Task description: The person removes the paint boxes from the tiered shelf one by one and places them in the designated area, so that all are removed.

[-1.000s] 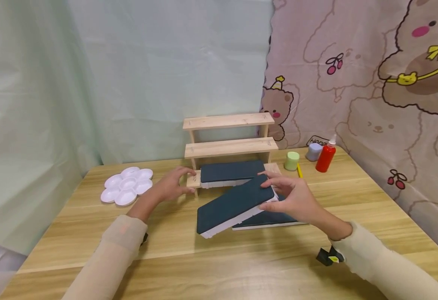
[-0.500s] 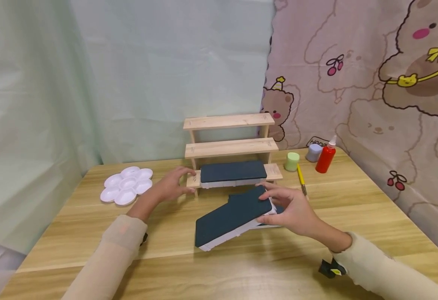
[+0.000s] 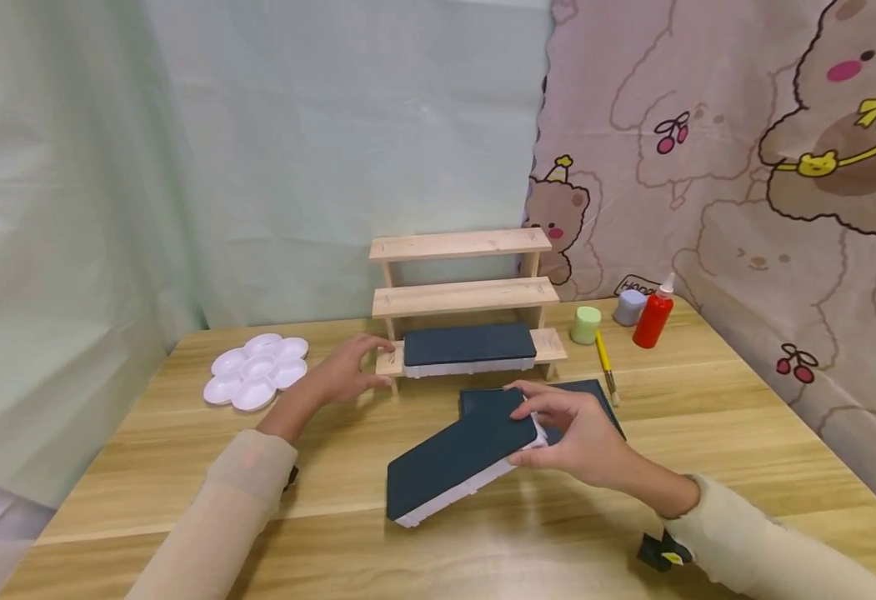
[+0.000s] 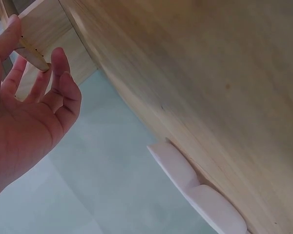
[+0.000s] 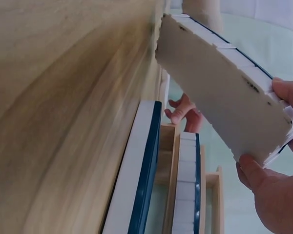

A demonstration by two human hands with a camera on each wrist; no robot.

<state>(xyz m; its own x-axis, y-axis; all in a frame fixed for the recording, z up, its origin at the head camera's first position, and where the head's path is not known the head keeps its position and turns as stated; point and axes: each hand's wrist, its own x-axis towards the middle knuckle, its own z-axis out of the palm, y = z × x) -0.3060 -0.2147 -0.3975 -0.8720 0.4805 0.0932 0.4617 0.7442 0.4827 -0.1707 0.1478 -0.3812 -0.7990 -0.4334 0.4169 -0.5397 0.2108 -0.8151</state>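
My right hand (image 3: 586, 440) grips one end of a long white box with a dark teal lid (image 3: 456, 458), thumb on its near side and fingers over the lid. The box tilts, its free left end lower and close over the table. Behind and partly hidden by it, a similar dark-lidded box (image 3: 593, 395) lies on the table. Another such box (image 3: 470, 345) sits on the bottom step of a three-tier wooden stand (image 3: 468, 295). At that step's left end my left hand (image 3: 342, 373) holds the board, whose edge (image 4: 35, 57) shows between thumb and fingertips.
A white flower-shaped paint palette (image 3: 259, 368) lies at the left. Right of the stand are a green jar (image 3: 585, 326), a bluish jar (image 3: 629, 307), a red bottle (image 3: 653, 321) and a yellow-handled paintbrush (image 3: 605, 362). Curtains hang behind the wooden table (image 3: 317, 533).
My right hand has drawn the held box toward me and slightly down, uncovering more of the box on the step and the one on the table. My left hand stays at the stand.
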